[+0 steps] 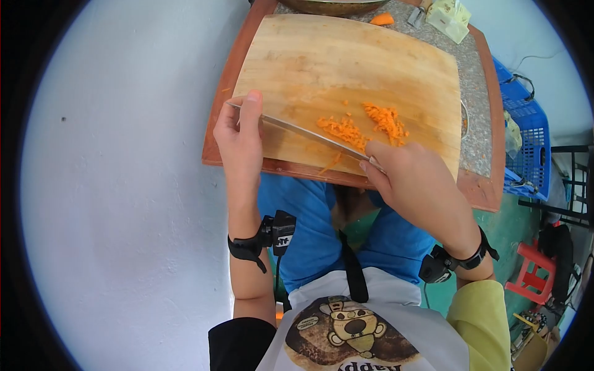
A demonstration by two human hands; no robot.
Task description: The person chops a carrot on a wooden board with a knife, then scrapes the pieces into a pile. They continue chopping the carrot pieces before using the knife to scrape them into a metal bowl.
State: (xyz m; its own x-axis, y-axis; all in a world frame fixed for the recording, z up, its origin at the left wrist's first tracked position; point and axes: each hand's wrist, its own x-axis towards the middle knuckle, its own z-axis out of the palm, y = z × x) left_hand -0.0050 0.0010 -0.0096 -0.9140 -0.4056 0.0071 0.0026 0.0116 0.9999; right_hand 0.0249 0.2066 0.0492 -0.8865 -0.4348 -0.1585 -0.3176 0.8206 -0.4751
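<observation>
A knife (306, 133) spans the space between my two hands, its blade seen nearly edge-on above the front part of a wooden cutting board (309, 55). My right hand (408, 176) is wrapped round the handle. At the other end, my left hand (241, 133) pinches the tip of the blade between thumb and fingers. Finely chopped carrot (387, 120) lies on the board in two small heaps just beyond the blade. A few bits are scattered near the board's front edge.
At the far edge of the table sit a carrot piece (382, 19), a metal bowl (334, 6) and a crumpled wrapper (448, 18). A white wall (124, 185) rises at the left. Blue crates (526, 130) and a red stool (533, 272) stand at the right.
</observation>
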